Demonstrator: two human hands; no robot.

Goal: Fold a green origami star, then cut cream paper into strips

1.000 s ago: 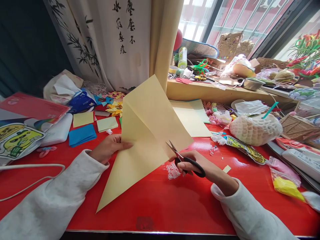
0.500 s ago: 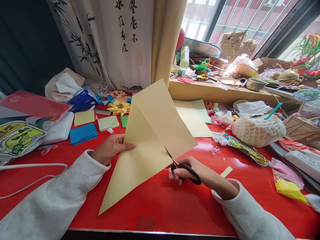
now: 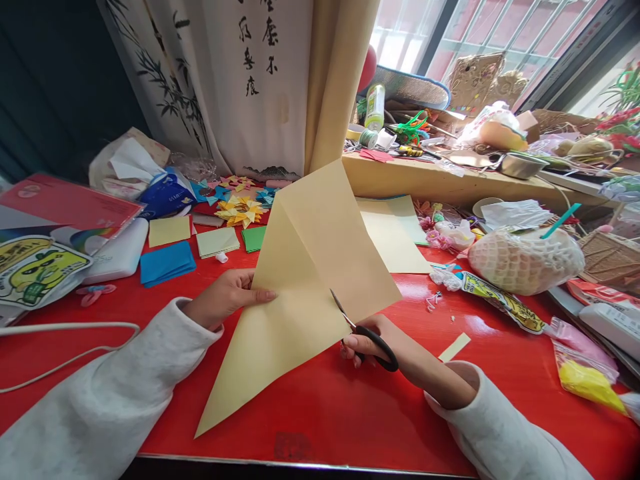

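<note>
A large pale yellow sheet of paper (image 3: 305,287) is held up above the red table, with a crease and a cut running into it from its lower right edge. My left hand (image 3: 233,297) pinches its left edge, thumb on top and fingers behind. My right hand (image 3: 373,340) is closed around the black handles of a pair of scissors (image 3: 383,350). One blade lies over the paper along the cut; the other is hidden behind the sheet. A short pale yellow strip (image 3: 455,347) lies beside my right wrist.
Stacks of blue paper (image 3: 169,263), cream paper (image 3: 218,242) and green paper (image 3: 254,238) lie at left, near yellow folded stars (image 3: 241,211). More pale sheets (image 3: 393,233) rest behind. A netted foam-wrapped object (image 3: 527,260) and a yellow packet (image 3: 503,301) stand at right. A white cable (image 3: 70,329) crosses the left.
The view has shifted slightly. The scissors and the paper stay together in nearly the same position, the blades a little closer together along the cut. Both hands keep their hold.
</note>
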